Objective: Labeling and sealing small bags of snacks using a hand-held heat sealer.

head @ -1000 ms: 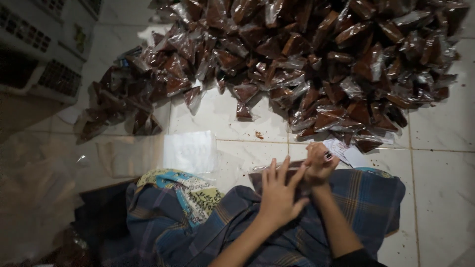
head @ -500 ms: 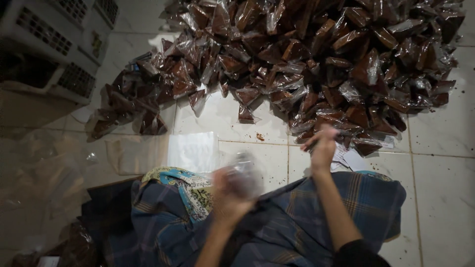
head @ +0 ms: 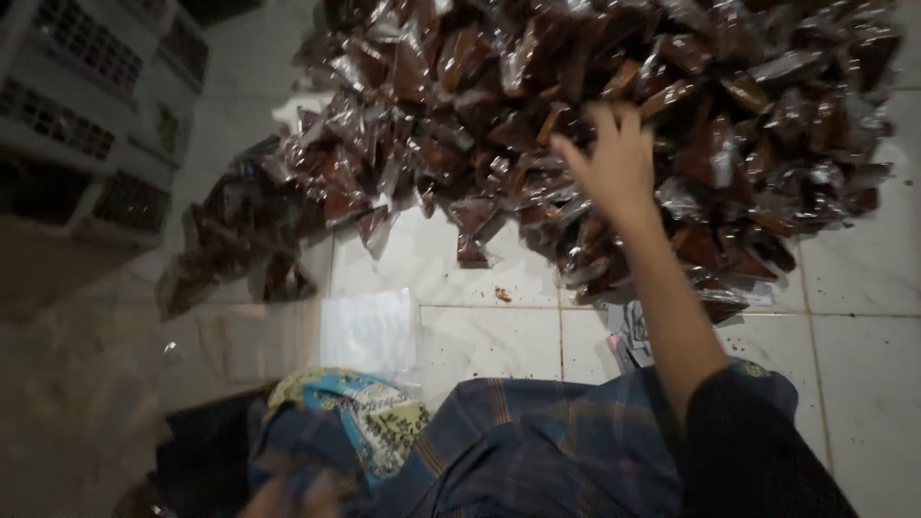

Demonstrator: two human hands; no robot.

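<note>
A large heap of small clear plastic packets with brown contents [head: 480,96] covers the white tiled floor ahead of me. My right hand [head: 614,158] is stretched out over the heap's near side, fingers spread, holding nothing. It hovers at or just touches the top packets. My left hand [head: 288,494] is a blur at the bottom edge, low beside my lap, and what it holds cannot be made out. A dark plaid cloth [head: 537,451] lies over my legs.
White plastic crates [head: 86,105] stand at the left. A flat stack of clear bags [head: 369,331] lies on the tiles by my knee, next to a blue and yellow patterned cloth [head: 355,412]. Small items [head: 624,336] lie under my right forearm. A few brown crumbs [head: 501,294] dot the floor.
My right hand has gone from my lap forward onto the heap. My left hand, which held a clear packet half a second ago, has dropped to the lower left.
</note>
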